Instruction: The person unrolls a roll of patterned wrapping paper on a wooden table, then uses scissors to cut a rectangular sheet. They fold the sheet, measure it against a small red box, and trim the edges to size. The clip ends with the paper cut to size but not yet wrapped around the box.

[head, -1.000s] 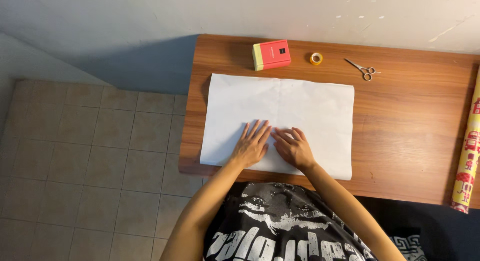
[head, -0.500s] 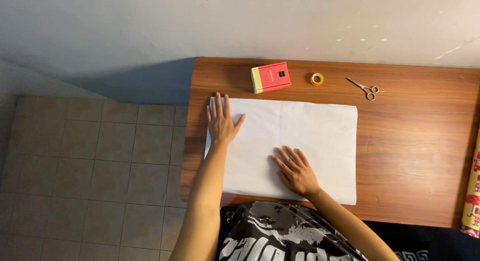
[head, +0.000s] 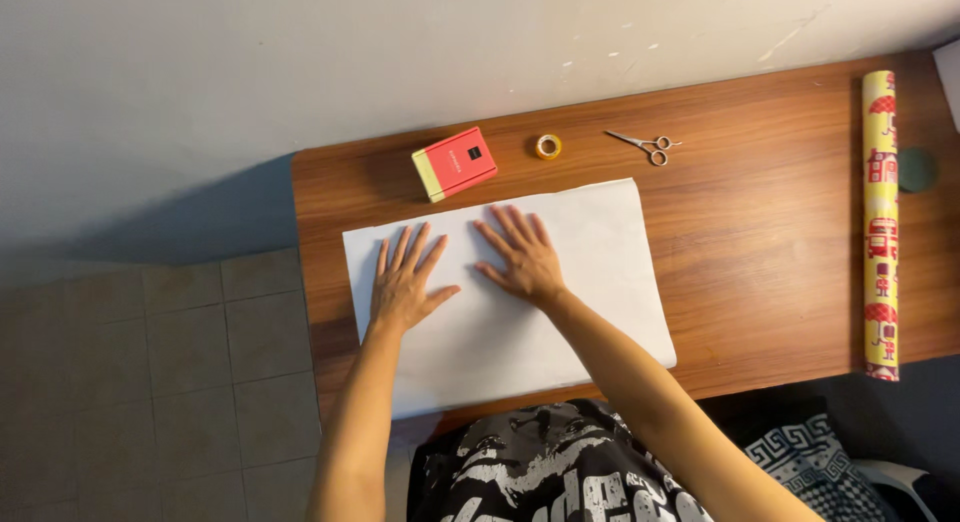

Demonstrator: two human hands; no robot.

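Your left hand (head: 402, 282) and right hand (head: 520, 257) lie flat on the white sheet (head: 600, 272), fingers spread, each grip pinching nothing. You seem to be smoothing the sheet; a next move would call for even pressure outward from your palms. Beyond your fingertips lie a red box (head: 455, 163), tape (head: 547, 146) and scissors (head: 647, 145). The wooden surface (head: 770, 232) stands against a pale wall; a paper roll (head: 881, 222) lies far right, tiled floor left.

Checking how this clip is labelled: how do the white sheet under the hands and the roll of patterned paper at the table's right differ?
The white sheet lies unrolled and flat; the patterned roll is rolled into a tube. The sheet is plain white; the roll is yellow with red pictures. The left hand and right hand press flat on the sheet; nothing touches the roll. Both rest on the wooden table.
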